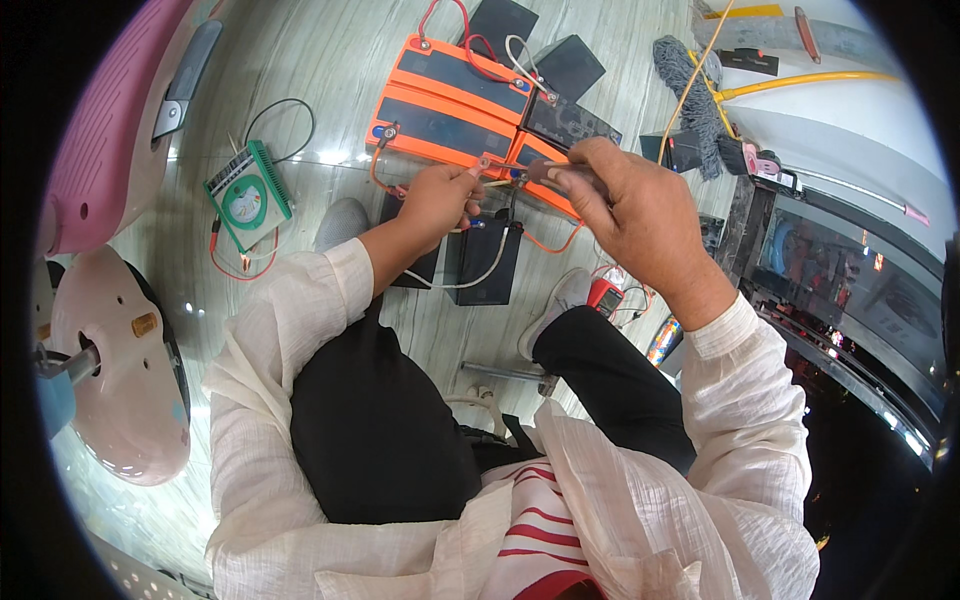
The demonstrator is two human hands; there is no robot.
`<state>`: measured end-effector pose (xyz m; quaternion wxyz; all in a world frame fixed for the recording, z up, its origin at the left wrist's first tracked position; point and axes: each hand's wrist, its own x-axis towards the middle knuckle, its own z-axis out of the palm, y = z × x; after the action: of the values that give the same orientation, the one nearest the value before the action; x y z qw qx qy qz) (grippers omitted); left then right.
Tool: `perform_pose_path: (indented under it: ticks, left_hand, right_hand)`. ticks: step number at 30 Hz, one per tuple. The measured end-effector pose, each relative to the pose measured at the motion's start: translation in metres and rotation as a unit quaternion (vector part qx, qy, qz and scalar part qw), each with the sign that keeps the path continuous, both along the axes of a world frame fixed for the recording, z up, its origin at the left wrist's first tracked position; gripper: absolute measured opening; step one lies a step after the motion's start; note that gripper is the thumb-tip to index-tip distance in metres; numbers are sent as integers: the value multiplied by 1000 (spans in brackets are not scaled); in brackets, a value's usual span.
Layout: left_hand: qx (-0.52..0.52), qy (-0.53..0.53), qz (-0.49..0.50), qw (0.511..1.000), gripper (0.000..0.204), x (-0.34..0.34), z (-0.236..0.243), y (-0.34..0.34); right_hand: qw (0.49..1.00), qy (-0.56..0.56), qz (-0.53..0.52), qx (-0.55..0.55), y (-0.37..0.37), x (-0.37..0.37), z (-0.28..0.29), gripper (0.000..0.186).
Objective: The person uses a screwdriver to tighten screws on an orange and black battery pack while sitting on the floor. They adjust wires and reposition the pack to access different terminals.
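My right hand grips a dark-handled screwdriver, its shaft pointing left to a terminal at the near edge of an orange-and-grey battery. My left hand is pinched at that terminal, on what looks like a cable end, too small to tell for sure. A second orange battery lies behind, and a third sits partly under my right hand. Black batteries stand on the near side, others at the back, joined by red, white and orange cables.
A green analog meter with leads lies left, a red multimeter by my right shoe. Pink and cream moulded items line the left. A grey mop, yellow pole and dark glass cabinet are right. My legs are below.
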<state>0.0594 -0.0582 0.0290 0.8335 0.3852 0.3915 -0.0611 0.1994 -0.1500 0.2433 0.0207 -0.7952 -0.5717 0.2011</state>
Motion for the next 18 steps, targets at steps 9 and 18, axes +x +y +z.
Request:
perform_pose_path:
  ticks: [9,18]
  left_hand:
    - [-5,0,40,999,43,1,1,-2]
    - [-27,3,45,999,39,2,6,1]
  right_hand:
    - [996,44,24,79,0,1,-5,32]
    - [999,33,-19,38,2,-2,0,33]
